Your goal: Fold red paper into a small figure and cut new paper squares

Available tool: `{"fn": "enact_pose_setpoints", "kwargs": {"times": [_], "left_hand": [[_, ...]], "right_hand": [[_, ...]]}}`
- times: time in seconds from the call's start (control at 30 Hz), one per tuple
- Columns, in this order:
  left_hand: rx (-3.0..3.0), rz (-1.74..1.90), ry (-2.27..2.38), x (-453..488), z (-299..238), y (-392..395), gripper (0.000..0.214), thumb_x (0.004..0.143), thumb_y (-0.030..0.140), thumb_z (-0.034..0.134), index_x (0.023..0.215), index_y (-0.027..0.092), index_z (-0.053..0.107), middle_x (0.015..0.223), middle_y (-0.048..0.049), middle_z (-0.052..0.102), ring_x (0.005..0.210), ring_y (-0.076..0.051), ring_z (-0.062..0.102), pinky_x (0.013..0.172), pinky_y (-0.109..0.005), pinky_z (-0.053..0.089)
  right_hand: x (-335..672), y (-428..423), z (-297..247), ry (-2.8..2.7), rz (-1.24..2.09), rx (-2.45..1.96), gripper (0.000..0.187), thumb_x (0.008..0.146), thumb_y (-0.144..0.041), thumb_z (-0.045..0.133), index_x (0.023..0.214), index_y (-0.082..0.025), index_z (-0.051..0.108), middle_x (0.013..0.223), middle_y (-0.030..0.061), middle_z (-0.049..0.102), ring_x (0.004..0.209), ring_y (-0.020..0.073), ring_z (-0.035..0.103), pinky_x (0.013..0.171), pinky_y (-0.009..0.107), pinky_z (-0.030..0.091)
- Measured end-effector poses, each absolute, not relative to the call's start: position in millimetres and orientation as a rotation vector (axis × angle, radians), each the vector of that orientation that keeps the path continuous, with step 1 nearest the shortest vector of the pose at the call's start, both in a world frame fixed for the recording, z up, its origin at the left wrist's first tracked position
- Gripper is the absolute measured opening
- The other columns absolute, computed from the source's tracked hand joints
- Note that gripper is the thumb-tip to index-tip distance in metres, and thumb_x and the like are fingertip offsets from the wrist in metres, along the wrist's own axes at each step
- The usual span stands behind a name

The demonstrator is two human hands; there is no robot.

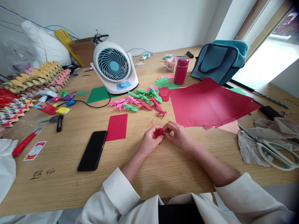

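Between my fingertips is a small folded piece of red paper (pixel 158 133), held just above the wooden table. My left hand (pixel 149 140) pinches it from the left, thumb and fingers closed. From the right, my right hand (pixel 178 136) grips its edge between thumb and forefinger; part of the paper is hidden by the fingers. Beyond my hands lies a pile of folded paper figures (pixel 144 98) in green, pink and red. One red figure (pixel 161 114) is the closest to my hands. A flat red paper rectangle (pixel 117 127) lies to the left, touching a black phone (pixel 92 151).
Large red sheets (pixel 210 104) spread at the right, near scissors (pixel 273 149) on a cloth. A white fan (pixel 114 67), a red flask (pixel 181 71) and a blue bag (pixel 218 62) stand behind. A red-handled tool (pixel 26 143) lies far left, by another person's white sleeve (pixel 7 168).
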State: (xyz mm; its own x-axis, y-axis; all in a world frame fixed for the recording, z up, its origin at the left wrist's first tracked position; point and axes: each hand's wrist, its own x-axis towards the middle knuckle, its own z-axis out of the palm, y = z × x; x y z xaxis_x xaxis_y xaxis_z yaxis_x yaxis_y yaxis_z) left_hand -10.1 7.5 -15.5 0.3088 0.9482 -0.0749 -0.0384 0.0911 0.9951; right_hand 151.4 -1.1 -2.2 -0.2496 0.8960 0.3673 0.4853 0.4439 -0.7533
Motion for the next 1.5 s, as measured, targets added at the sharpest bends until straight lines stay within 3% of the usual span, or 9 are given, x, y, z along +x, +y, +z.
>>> {"fn": "enact_pose_setpoints", "kwargs": {"times": [0.1,0.2,0.37,0.67,0.87,1.0,1.3,1.5], "left_hand": [[1.280,0.932,1.033,-10,-18,8,0.023,0.070,0.019,0.069,0.091,0.016,0.061,0.072,0.0031,0.062,0.056,-0.006,0.051,0.046,-0.015,0.037],[1.274,0.941,1.035,-10,-19,8,0.019,0.069,0.018,0.068,0.087,0.016,0.060,0.068,0.0044,0.059,0.054,-0.006,0.050,0.046,-0.015,0.037],[1.229,0.960,0.974,-11,-20,10,0.020,0.070,0.016,0.065,0.089,0.015,0.062,0.080,-0.0001,0.066,0.069,-0.009,0.060,0.061,-0.018,0.048],[1.304,1.002,0.971,-14,-18,10,0.014,0.074,0.015,0.060,0.087,0.016,0.065,0.088,-0.0034,0.069,0.082,-0.012,0.064,0.074,-0.022,0.050],[1.239,1.021,0.944,-15,-14,8,0.014,0.073,0.016,0.059,0.084,0.017,0.066,0.086,-0.0033,0.070,0.084,-0.014,0.065,0.073,-0.023,0.051],[1.080,0.971,0.883,-17,-12,8,0.020,0.077,0.022,0.055,0.093,0.017,0.067,0.091,-0.0041,0.070,0.081,-0.014,0.065,0.068,-0.023,0.050],[1.050,1.031,0.833,-13,-9,5,0.022,0.080,0.026,0.067,0.099,0.017,0.064,0.101,-0.0068,0.071,0.097,-0.018,0.066,0.081,-0.027,0.050],[0.838,1.089,0.666,-12,-3,3,0.026,0.078,0.020,0.071,0.103,0.021,0.063,0.114,-0.0041,0.068,0.109,-0.016,0.063,0.090,-0.025,0.047]], "right_hand": [[149,-3,-1,-1.882,0.665,-1.184,0.009,0.083,-0.011,0.057,0.080,-0.020,0.056,0.080,0.0011,0.059,0.067,0.0127,0.056,0.063,0.025,0.046],[148,-4,1,-1.866,0.707,-1.183,0.008,0.084,-0.014,0.059,0.080,-0.020,0.057,0.079,0.0007,0.059,0.067,0.0125,0.056,0.062,0.025,0.046],[148,-4,0,-1.895,0.722,-1.146,0.008,0.085,-0.013,0.059,0.082,-0.020,0.057,0.082,0.0014,0.058,0.070,0.0130,0.057,0.064,0.025,0.047],[147,-5,1,-1.919,0.688,-1.082,0.012,0.085,-0.009,0.056,0.084,-0.021,0.058,0.085,0.0025,0.054,0.073,0.0141,0.056,0.068,0.027,0.050],[148,-4,0,-1.918,0.690,-1.065,0.015,0.084,-0.006,0.055,0.084,-0.021,0.058,0.085,0.0025,0.053,0.074,0.0145,0.056,0.069,0.028,0.049],[150,-4,0,-1.933,0.670,-1.041,0.015,0.085,-0.006,0.055,0.087,-0.021,0.059,0.087,0.0032,0.055,0.076,0.0154,0.057,0.071,0.029,0.049],[148,-3,0,-1.884,0.555,-1.069,0.020,0.080,-0.005,0.057,0.091,-0.022,0.059,0.094,0.0056,0.055,0.085,0.0188,0.057,0.077,0.035,0.051],[137,-5,-10,-1.505,0.793,-1.170,0.021,0.081,-0.020,0.064,0.098,-0.023,0.051,0.095,0.0032,0.055,0.075,0.0143,0.056,0.065,0.029,0.052]]}}
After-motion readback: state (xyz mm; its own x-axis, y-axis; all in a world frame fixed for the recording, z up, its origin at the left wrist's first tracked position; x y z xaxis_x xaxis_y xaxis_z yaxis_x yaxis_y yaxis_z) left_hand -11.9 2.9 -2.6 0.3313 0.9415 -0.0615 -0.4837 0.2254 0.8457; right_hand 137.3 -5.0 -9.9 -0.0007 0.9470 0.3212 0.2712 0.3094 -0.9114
